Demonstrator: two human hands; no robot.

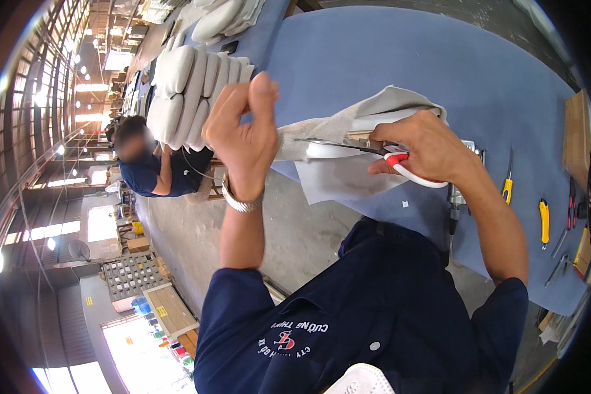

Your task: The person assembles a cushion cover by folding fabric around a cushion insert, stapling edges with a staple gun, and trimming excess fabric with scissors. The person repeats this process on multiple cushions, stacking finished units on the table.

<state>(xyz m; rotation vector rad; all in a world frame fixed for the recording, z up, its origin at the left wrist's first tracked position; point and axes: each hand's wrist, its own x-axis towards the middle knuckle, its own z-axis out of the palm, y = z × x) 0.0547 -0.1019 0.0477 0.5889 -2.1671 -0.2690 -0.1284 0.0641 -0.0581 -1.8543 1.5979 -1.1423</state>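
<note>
Cloth (325, 182) stretches sideways toward the left hand (244, 134), which is curled, hold unclear. Right hand (433, 146), over cloth, grips scissors (375, 150), blades pointing left.

Bare surface (361, 52) beyond right hand (432, 146), free pass there. Metal tool (454, 213) obstructs by its wrist, yellow-handled tool (507, 190) farther right. Left hand (244, 134): stacked cushions (184, 98) to left, cloth (338, 180) and scissors (396, 159) to right.

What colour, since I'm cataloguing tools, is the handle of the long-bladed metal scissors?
The scissors handle is red and white, best seen in the head view.
</note>
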